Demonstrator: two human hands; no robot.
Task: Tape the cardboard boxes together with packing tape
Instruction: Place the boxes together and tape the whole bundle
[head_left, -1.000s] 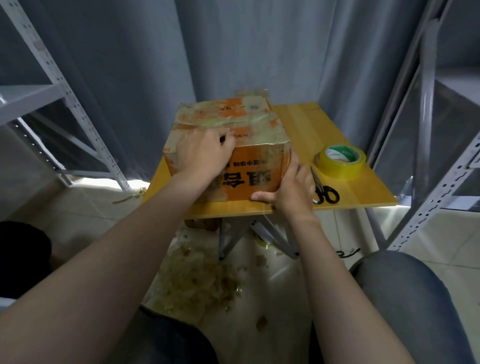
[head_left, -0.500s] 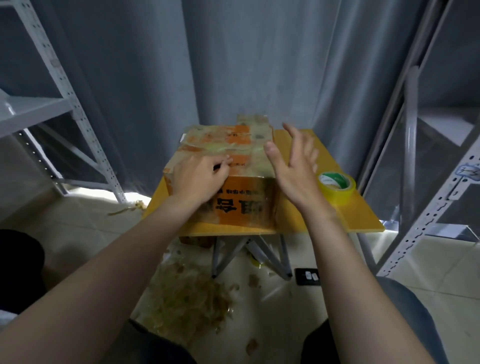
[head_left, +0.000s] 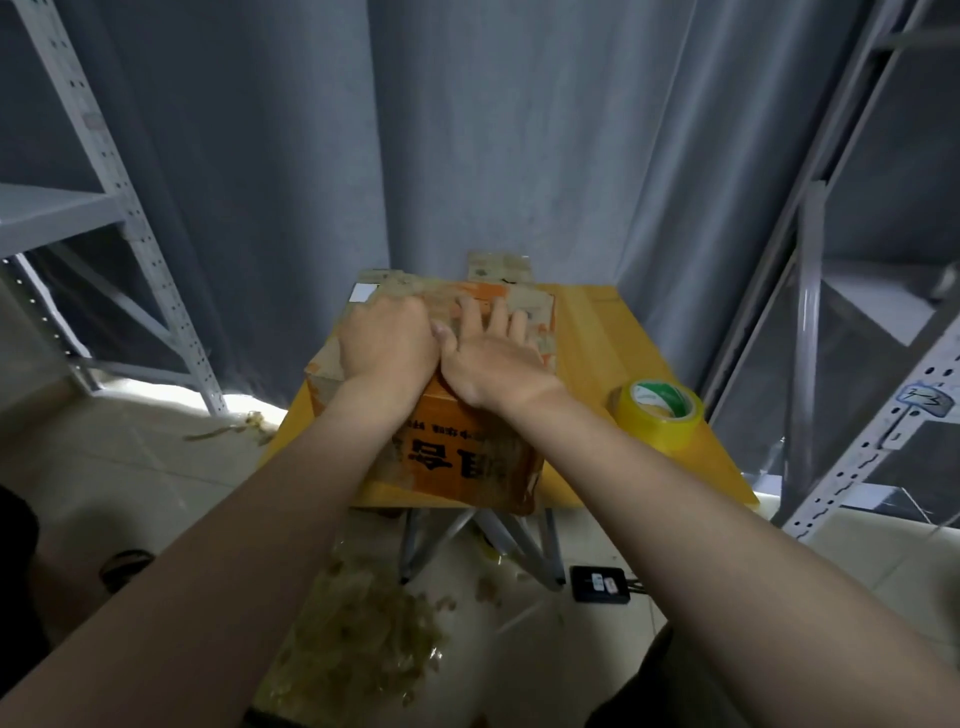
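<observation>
Grey curtain behind; yellow table (head_left: 589, 332) carries the cardboard box (head_left: 467, 467) at centre.
Left hand (head_left: 387, 348) rests on its top, fingers bent, hold unclear; right hand (head_left: 493, 356) presses flat alongside; tape roll (head_left: 660, 415) sits rightward, nearest the right hand.

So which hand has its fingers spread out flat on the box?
The right hand: its fingers lie straight and spread on the cardboard box top. The left hand shows only its back, fingers hidden.
</observation>
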